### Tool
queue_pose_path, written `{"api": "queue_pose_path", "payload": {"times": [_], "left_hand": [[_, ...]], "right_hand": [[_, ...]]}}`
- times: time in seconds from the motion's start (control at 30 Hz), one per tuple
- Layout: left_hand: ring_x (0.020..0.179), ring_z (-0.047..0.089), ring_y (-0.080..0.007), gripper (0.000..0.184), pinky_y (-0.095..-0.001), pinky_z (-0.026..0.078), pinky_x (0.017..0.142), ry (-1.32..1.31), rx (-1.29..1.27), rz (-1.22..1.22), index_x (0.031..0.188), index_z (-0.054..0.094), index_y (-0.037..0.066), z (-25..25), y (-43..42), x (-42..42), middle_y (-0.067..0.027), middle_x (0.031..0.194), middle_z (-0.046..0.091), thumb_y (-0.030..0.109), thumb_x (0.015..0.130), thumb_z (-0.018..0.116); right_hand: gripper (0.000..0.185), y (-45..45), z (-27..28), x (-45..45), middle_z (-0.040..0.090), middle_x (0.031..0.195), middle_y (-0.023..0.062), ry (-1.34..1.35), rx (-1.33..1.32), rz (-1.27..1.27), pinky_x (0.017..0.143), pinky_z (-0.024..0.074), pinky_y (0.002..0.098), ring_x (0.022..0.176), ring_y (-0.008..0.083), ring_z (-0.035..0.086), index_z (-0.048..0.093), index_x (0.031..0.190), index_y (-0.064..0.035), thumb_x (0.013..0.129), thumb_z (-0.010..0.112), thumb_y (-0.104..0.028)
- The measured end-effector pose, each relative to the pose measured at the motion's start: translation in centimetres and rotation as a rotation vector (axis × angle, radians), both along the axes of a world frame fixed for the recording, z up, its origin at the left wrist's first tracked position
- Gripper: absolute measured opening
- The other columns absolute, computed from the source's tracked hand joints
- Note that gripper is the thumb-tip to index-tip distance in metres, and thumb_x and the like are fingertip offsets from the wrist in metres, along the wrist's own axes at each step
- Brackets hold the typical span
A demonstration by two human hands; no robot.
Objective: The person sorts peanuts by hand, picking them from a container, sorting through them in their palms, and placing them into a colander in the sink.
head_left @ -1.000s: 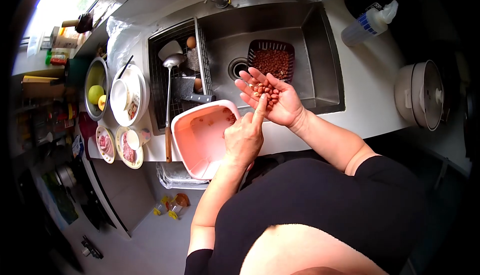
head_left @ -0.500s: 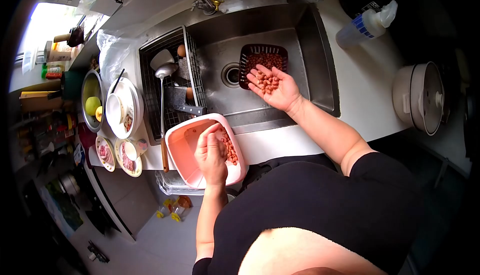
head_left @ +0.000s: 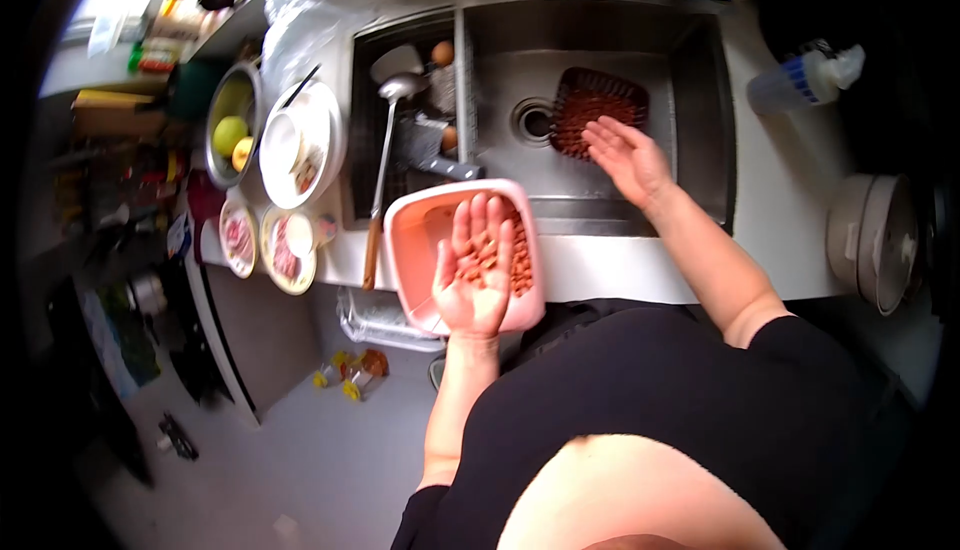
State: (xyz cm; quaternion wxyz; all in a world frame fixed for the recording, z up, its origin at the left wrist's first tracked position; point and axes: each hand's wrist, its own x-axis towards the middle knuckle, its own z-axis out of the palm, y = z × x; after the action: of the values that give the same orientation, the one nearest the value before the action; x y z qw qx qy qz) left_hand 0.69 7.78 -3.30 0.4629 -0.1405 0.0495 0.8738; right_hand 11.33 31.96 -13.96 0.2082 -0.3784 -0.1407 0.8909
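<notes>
My left hand (head_left: 474, 285) is palm up over the pink basin (head_left: 415, 215), fingers stretched out. Several peanuts (head_left: 480, 258) rest across its palm and fingers. More reddish peanuts (head_left: 521, 260) lie in the basin along its right side. My right hand (head_left: 632, 162) hovers at the near right edge of the dark red basket (head_left: 572, 78), fingers extended and no peanuts seen on it. That basket stands in the sink beside the drain and contains a reddish mass of peanuts, blurred here.
Left of the sink (head_left: 555, 218), a rack (head_left: 461, 70) holds a cleaver (head_left: 425, 140) and eggs. A ladle (head_left: 388, 145) lies across it. Farther left are white bowls (head_left: 325, 155) and plates of meat (head_left: 290, 250). A spray bottle (head_left: 800, 85) and a lidded pot (head_left: 875, 240) stand right.
My left hand has turned from curled to palm up, showing peanuts. The peanuts on my right palm are gone, and that hand has tilted. The whole view has shifted.
</notes>
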Motion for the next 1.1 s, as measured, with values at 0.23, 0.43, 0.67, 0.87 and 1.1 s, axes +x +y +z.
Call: {"api": "queue_pose_path", "payload": {"times": [0.23,0.43,0.67,0.87,1.1], "left_hand": [[0.14,0.019,-0.0245,0.051,-0.0415,0.013,0.117,0.106,-0.014,0.042,0.142,0.031,0.005,1.5,-1.4,-0.5,-0.0115,0.149,0.027,0.03,0.097,0.038],[0.14,0.02,-0.0247,0.052,-0.0418,0.015,0.116,0.079,0.021,0.084,0.141,0.031,0.004,1.1,-3.1,-0.6,-0.0123,0.149,0.028,0.03,0.096,0.039],[0.139,0.022,-0.0266,0.054,-0.0405,0.017,0.115,0.174,-0.025,0.13,0.14,0.032,0.001,0.3,-4.7,-0.8,-0.0149,0.148,0.03,0.03,0.096,0.041],[0.139,0.023,-0.026,0.053,-0.0399,0.019,0.114,0.151,-0.05,0.13,0.141,0.031,0.001,0.0,-6.2,-0.7,-0.0149,0.148,0.029,0.029,0.096,0.04],[0.139,0.024,-0.0266,0.052,-0.0416,0.027,0.111,-0.026,0.13,0.112,0.142,0.028,0.002,0.0,-7.4,-1.0,-0.0147,0.15,0.025,0.023,0.096,0.04]], "right_hand": [[0.02,-4.7,8.6,-1.5,0.056,0.069,0.003,-0.239,1.033,0.679,0.068,0.0444,0.0275,0.065,0.0116,0.051,0.06,0.076,-0.0027,0.088,0.062,-0.018],[0.01,-9.6,13.9,-3.6,0.056,0.082,0.0055,0.029,1.483,0.635,0.062,0.0449,0.0258,0.071,0.0126,0.055,0.06,0.084,-0.0032,0.08,0.068,-0.007],[0.02,-14.2,13.5,-5.4,0.058,0.086,0.0101,0.189,1.609,0.789,0.07,0.0497,0.0359,0.079,0.0262,0.06,0.058,0.093,-0.0026,0.076,0.068,-0.004],[0.019,-14.4,12.9,-6.4,0.059,0.081,0.0123,0.151,1.463,0.962,0.065,0.0501,0.0355,0.074,0.024,0.063,0.057,0.09,-0.0012,0.075,0.069,-0.004],[0.01,-14.5,12.0,-7.3,0.059,0.075,0.0075,0.276,1.513,0.861,0.054,0.0489,0.0249,0.059,0.0132,0.06,0.055,0.087,-0.001,0.088,0.06,-0.01]]}}
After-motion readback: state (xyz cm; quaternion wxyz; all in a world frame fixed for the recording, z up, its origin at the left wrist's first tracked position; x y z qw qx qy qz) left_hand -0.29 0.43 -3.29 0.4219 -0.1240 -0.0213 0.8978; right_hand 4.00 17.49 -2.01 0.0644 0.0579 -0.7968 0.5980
